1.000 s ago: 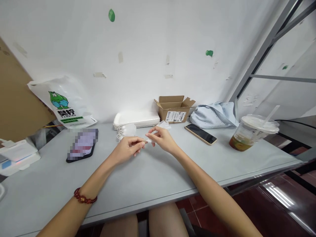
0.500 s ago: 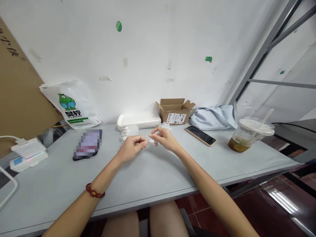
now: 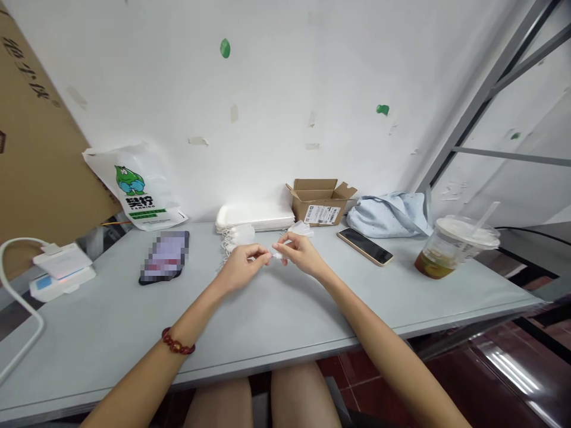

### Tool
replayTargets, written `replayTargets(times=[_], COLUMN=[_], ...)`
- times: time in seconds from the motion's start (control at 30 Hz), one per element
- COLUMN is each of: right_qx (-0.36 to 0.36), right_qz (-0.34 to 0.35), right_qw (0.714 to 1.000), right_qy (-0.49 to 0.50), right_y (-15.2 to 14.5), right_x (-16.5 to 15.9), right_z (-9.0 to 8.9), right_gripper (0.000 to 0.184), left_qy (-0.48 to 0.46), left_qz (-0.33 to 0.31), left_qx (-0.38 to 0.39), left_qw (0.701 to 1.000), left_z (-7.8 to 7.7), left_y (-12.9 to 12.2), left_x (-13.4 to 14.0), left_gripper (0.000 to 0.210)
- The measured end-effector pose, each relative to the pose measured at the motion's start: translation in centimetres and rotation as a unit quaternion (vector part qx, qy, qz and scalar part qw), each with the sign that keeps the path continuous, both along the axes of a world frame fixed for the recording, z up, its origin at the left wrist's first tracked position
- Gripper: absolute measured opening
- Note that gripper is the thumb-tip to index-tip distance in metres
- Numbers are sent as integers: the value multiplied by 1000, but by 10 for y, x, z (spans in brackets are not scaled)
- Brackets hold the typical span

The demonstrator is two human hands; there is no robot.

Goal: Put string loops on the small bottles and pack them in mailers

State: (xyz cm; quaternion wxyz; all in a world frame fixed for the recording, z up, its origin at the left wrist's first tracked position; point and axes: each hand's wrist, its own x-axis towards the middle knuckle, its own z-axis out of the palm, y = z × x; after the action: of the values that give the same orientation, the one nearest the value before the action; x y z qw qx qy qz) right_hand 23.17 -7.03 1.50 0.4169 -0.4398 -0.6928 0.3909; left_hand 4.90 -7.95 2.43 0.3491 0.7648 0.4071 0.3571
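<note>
Over the middle of the table, a small white piece (image 3: pixel 277 255) sits between my two hands, too small to name its kind. My right hand (image 3: pixel 302 254) pinches it between thumb and fingers. The thumb and forefinger of my left hand (image 3: pixel 243 266) are pressed together at its left end. Just behind my left hand lies a bunch of white tags (image 3: pixel 242 232) with looped white strings. More white or clear pieces (image 3: pixel 301 228) lie behind my right hand, partly covered by it.
Against the wall are a stack of white trays (image 3: pixel 263 217), an open cardboard box (image 3: pixel 319 212) and a light blue cloth bag (image 3: pixel 387 215). A phone (image 3: pixel 364 246) and a drink cup (image 3: pixel 439 252) stand right; another phone (image 3: pixel 165 257), a plastic bag (image 3: pixel 138 187) and a charger (image 3: pixel 62 270) left.
The view has shifted slightly, so everything sits a little further right. My hands stay close together at the small white piece, the right fingers turned slightly around it.
</note>
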Motion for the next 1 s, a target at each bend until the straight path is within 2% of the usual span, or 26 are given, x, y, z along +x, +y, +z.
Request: replayTargets(times=[0.07,0.13,0.23,0.3,0.43,0.53,0.67,0.83,1.0], right_qx=[-5,5,59,97,152,166,157,138,117], right_qz=[4,-13,-87,-147,-216,-222,-208,-201,-211], right_qw=[1000,1000,991,973,918,885,858,846,844], right_qy=[-6,-22,-81,-152,-296,-375,-444,-473,-479], right_y=[3,8,18,26,36,41,44,47,51], right_x=[1,6,22,34,53,60,62,64,67], right_z=[-3,-4,-6,-8,-15,-20,-24,-27,-30], right_gripper=[33,34,35,33,19,21,33,39,40], left_qy=[3,6,-10,-19,-6,22,54,76,84], left_qz=[5,36,141,199,217,204,187,241,281], left_qx=[8,19,55,70,71,59,52,109,182], left_qw=[1000,999,988,977,974,977,979,962,939], left_z=[-1,0,5,7,5,0,-8,-11,-8], left_y=[2,8,20,28,38,41,43,43,38], left_x=[0,-8,-32,-50,-71,-72,-69,-70,-63], left_gripper=[28,28,26,25,26,27,29,32,26])
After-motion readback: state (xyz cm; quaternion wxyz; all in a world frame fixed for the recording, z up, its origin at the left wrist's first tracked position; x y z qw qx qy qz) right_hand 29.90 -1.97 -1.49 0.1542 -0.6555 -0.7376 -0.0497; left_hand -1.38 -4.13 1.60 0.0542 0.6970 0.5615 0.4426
